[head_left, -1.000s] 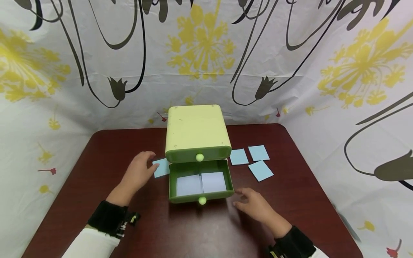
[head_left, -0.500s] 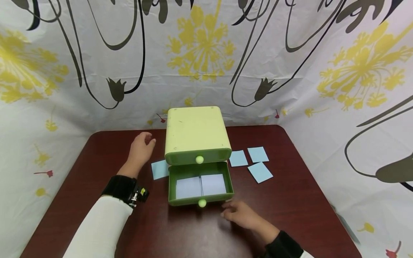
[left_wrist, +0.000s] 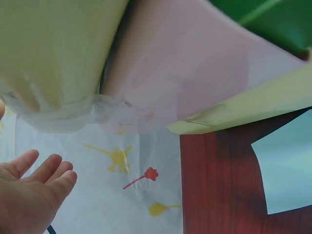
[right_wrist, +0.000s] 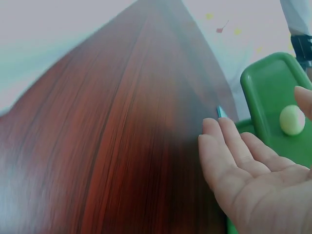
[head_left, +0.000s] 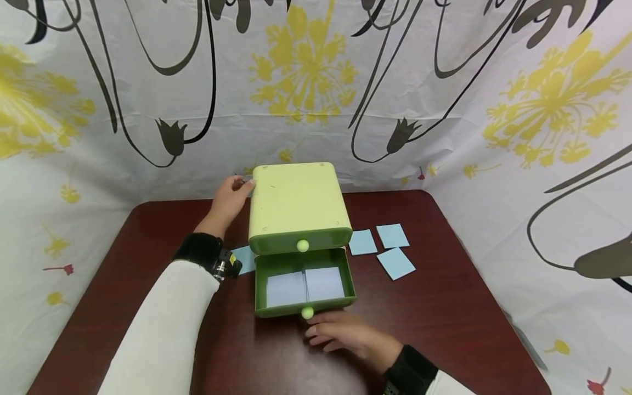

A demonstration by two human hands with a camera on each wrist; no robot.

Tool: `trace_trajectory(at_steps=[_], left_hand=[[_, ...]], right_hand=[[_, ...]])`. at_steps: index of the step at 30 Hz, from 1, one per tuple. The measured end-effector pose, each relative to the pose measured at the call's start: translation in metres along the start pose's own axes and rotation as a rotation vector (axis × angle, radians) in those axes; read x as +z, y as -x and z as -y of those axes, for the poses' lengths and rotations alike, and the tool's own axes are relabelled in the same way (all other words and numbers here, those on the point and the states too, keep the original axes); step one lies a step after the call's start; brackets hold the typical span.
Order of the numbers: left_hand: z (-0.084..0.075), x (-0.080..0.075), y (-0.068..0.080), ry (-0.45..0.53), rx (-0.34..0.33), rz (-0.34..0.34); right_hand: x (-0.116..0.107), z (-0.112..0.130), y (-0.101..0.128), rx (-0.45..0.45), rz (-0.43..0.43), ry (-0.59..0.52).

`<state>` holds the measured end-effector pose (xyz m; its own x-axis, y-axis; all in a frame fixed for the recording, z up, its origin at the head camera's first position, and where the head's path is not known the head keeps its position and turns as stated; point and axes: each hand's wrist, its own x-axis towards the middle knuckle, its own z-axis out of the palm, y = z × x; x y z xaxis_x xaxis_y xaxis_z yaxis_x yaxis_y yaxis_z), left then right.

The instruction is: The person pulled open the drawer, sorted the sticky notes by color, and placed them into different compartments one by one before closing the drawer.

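Observation:
A light green two-drawer box (head_left: 296,200) stands mid-table. Its lower drawer (head_left: 261,282) is pulled out, and two pale paper squares (head_left: 305,286) lie flat inside. My left hand (head_left: 231,196) is by the box's back left corner with nothing in it. Its fingers (left_wrist: 36,173) are straight in the left wrist view, and I cannot tell if they touch the box. My right hand (head_left: 340,334) lies open on the table just in front of the lower drawer's knob (head_left: 307,312). The right wrist view shows the palm (right_wrist: 253,180) close to that knob (right_wrist: 291,120).
Three blue paper squares (head_left: 392,235) lie on the dark red table (head_left: 444,318) to the right of the box. Another blue square (head_left: 245,258) lies at its left, half hidden by my left wrist. A flower-patterned cloth (head_left: 444,109) walls the table on three sides.
My left hand left the blue square at the box's left and moved back to the rear left corner. My right hand slid left to the front of the lower drawer's knob.

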<state>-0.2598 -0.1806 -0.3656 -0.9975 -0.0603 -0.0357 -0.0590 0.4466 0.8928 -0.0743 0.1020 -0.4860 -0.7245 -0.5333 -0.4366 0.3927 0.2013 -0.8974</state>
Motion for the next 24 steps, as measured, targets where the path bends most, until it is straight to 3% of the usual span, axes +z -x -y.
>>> trace_trajectory(at_steps=[9, 24], left_hand=[[-0.011, 0.0, -0.013, 0.014, -0.052, 0.081], [-0.013, 0.008, -0.025, 0.066, -0.051, 0.098]], right_hand=[[0.014, 0.006, -0.012, 0.05, 0.05, -0.169], [0.016, 0.007, -0.023, 0.045, 0.057, -0.304]])
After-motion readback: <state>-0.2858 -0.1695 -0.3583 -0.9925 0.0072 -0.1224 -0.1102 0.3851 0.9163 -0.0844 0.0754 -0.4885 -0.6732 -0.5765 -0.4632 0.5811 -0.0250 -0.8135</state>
